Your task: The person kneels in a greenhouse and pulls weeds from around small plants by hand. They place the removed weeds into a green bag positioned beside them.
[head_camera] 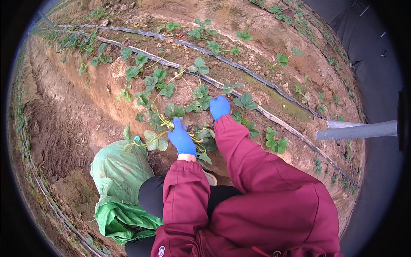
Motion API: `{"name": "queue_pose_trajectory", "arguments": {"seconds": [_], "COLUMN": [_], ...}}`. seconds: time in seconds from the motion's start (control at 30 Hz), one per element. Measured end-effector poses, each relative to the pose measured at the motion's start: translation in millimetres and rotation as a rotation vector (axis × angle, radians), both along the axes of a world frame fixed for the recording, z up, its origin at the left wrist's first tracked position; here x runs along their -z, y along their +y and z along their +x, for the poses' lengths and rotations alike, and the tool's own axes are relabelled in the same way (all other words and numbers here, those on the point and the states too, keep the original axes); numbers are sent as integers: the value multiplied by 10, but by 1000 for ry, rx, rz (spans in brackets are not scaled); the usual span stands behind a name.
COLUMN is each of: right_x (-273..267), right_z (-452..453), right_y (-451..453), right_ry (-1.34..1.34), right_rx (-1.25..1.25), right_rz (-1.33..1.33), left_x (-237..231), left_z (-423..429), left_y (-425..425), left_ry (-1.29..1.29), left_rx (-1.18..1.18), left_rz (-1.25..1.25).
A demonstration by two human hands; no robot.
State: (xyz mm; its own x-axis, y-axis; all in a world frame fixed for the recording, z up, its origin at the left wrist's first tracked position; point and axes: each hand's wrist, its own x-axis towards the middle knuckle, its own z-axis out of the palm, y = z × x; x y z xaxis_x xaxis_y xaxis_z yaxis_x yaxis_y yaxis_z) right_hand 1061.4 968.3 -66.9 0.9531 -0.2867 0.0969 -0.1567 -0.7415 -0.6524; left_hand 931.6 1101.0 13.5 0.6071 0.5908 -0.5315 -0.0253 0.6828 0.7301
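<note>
Both hands wear blue gloves below dark red sleeves. My left hand [182,136] is closed around a bunch of strawberry plants [165,122], whose pale stems and leaves stick out on both sides of it. My right hand [220,107] is up against the soil bed among strawberry leaves, beside the nearer drip tape [231,91]. Its fingers are hidden behind the back of the hand, so I cannot tell whether it grips anything. A strawberry plant [245,101] grows just right of that hand, and more leaves [200,93] lie to its left.
A green woven sack [122,170] stands at my left knee. A second drip tape [237,66] runs along the raised bed farther off. Metal pipes [356,130] jut in from the right, before dark sheeting [379,96]. A soil furrow [61,128] lies at the left.
</note>
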Motion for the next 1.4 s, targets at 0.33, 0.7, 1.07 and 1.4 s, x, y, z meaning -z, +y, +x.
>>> {"name": "queue_pose_trajectory", "arguments": {"seconds": [0.33, 0.7, 1.07, 1.4], "right_x": [-310, -1089, -574, -297], "right_z": [-332, -1448, -1518, -507], "right_y": [27, 209, -447, -49], "right_ry": [82, -108, -34, -102], "right_rx": [63, -807, -456, -226], "right_rz": [337, -258, -442, -516], "left_x": [0, -30, 62, 32], "left_z": [-112, -214, -186, -254], "left_y": [67, 79, 73, 120], "left_ry": [-10, 5, 59, 18], "left_rx": [63, 538, 232, 240], "left_rz": [13, 465, 223, 198]}}
